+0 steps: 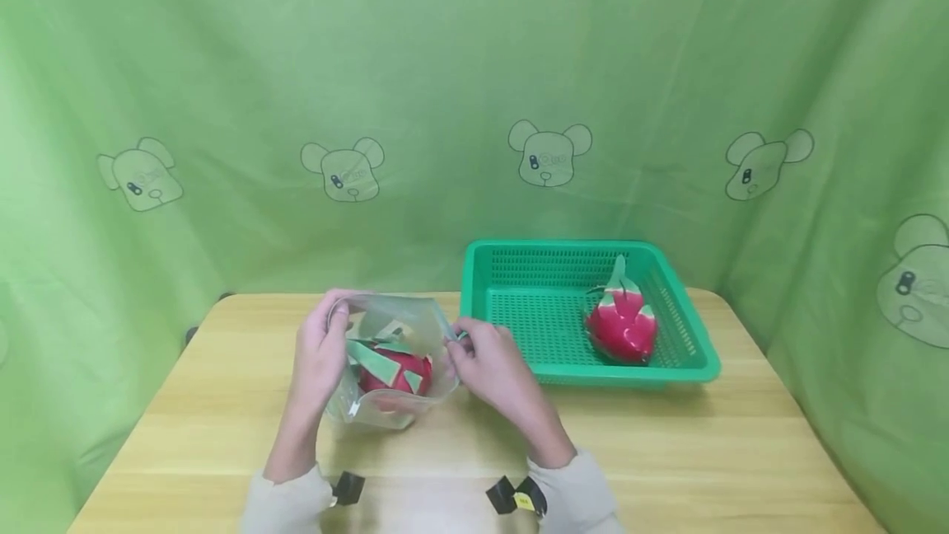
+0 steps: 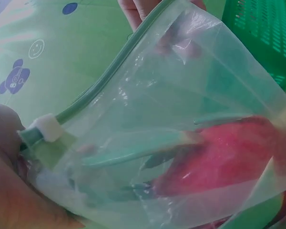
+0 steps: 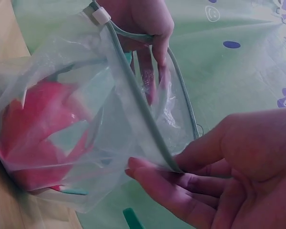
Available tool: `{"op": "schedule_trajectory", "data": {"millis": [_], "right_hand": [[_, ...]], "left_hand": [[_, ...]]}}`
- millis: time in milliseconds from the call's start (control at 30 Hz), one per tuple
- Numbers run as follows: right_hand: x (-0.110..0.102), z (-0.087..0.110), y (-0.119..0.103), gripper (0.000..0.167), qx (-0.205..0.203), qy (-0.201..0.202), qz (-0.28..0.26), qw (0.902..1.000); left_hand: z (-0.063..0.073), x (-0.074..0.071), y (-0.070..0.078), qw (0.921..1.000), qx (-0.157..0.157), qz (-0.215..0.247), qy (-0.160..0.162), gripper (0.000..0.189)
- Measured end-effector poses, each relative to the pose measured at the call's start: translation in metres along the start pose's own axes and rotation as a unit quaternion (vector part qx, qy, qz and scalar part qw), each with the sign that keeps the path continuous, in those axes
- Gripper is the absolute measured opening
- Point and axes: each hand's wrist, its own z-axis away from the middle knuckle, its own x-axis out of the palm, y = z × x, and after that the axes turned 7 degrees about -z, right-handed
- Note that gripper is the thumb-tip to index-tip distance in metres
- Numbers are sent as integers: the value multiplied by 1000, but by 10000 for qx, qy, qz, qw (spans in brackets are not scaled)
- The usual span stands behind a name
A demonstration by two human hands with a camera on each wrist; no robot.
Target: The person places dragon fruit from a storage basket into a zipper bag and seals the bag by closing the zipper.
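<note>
A clear zip bag (image 1: 437, 316) with a green seal strip stands open-mouthed over the table, a red dragon fruit (image 1: 396, 373) with green scales inside it. My left hand (image 1: 322, 348) grips the bag's left rim, thumb over the edge. On the opposite side my right hand (image 1: 493, 365) pinches the rim between thumb and fingers. In the right wrist view, a white slider (image 3: 101, 15) sits at the seal's end near the left hand. Through the plastic, the dragon fruit (image 2: 224, 152) also shows in the left wrist view, low in the bag.
A green plastic basket (image 1: 549, 371) stands at the table's back right, close to my right hand. Another dragon fruit (image 1: 623, 324) lies in its right part. Behind the wooden table (image 1: 185, 435) hangs a green curtain (image 1: 445, 64) with bear faces.
</note>
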Motion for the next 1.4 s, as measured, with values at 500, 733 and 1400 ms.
{"op": "schedule_trajectory", "data": {"millis": [500, 733, 1400], "right_hand": [[0, -4, -10, 10, -311, 583, 563, 9962], [-2, -12, -14, 11, -675, 801, 986, 9896], [-22, -21, -35, 14, -1139, 1079, 1787, 9713]], "left_hand": [[2, -9, 0, 9994, 319, -134, -67, 29], [4, -20, 0, 9952, 646, -733, 51, 26], [-13, -28, 22, 9922, 891, -851, -183, 27]]}}
